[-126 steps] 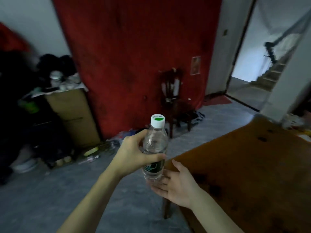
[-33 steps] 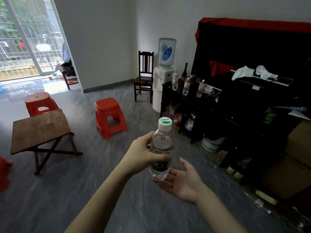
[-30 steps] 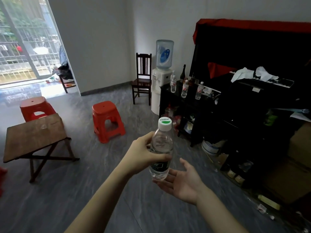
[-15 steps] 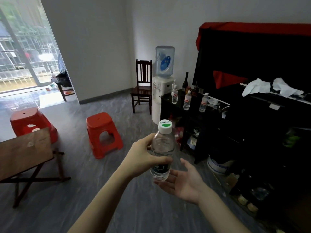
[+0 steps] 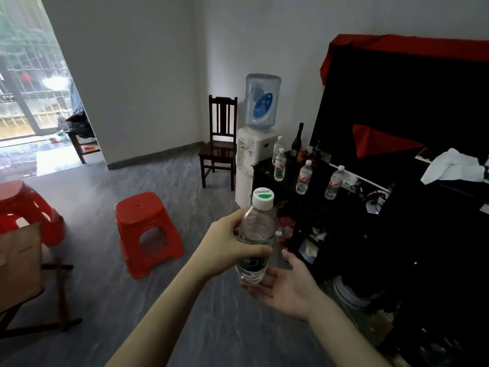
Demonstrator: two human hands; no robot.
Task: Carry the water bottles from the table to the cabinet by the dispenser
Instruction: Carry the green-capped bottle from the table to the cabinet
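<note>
Water bottle, clear, white-capped: held upright in mid-air, long axis near vertical, cap uppermost. Body is gripped by left hand, fingers curled round it. Base is met by the spread, relaxed fingers of right hand, palm up. Black cabinet and dispenser are seen beyond.

The clear water bottle has a white cap with a green spot and a dark label. Two stools at left are bright red. The far dispenser is white under a pale blue jug with a darker blue label. The cabinet at right is black, its bottles clear with red-and-white labels. The floor is grey, faintly veined.
</note>
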